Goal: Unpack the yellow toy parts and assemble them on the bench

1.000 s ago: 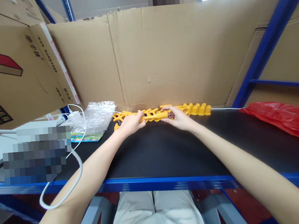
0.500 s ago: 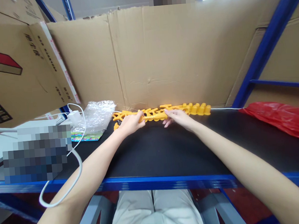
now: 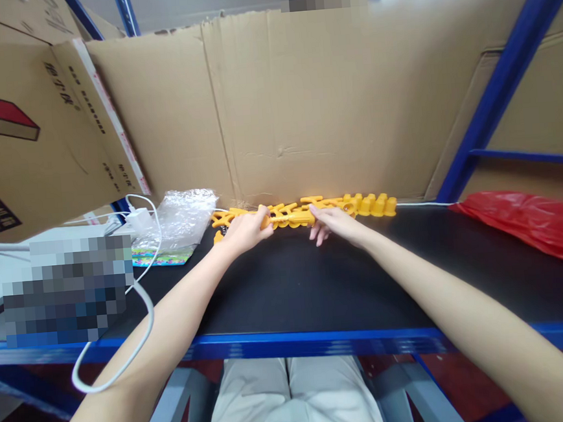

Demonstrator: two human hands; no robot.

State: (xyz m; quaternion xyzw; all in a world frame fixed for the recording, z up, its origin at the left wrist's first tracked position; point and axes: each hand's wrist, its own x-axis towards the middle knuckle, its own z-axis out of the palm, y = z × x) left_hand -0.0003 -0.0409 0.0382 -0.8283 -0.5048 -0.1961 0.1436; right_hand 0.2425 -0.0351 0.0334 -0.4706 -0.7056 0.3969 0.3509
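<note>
My left hand (image 3: pixel 250 229) is closed around one end of a long yellow plastic piece (image 3: pixel 292 219), low over the back of the black tabletop (image 3: pixel 292 288). At the other end, my right hand (image 3: pixel 334 222) pinches the piece between thumb and fingers, its lower fingers hanging loose. Behind both hands lies a row of yellow branched plastic parts (image 3: pixel 281 208), partly hidden by them. To the right of my right hand stand several yellow cup-shaped parts (image 3: pixel 376 205). Beside my left wrist are more yellow parts and a small dark coil I cannot make out.
A tall cardboard panel (image 3: pixel 302 105) closes off the back. On the left are clear plastic bags (image 3: pixel 179 216), a white charger (image 3: pixel 138 219) and a looping white cable (image 3: pixel 149 312) near my left forearm. A red plastic bag (image 3: pixel 530 220) lies at the right, by a blue post (image 3: pixel 492 103).
The lower fingers of my right hand have uncurled a little downward. Both hands keep their places on the yellow piece.
</note>
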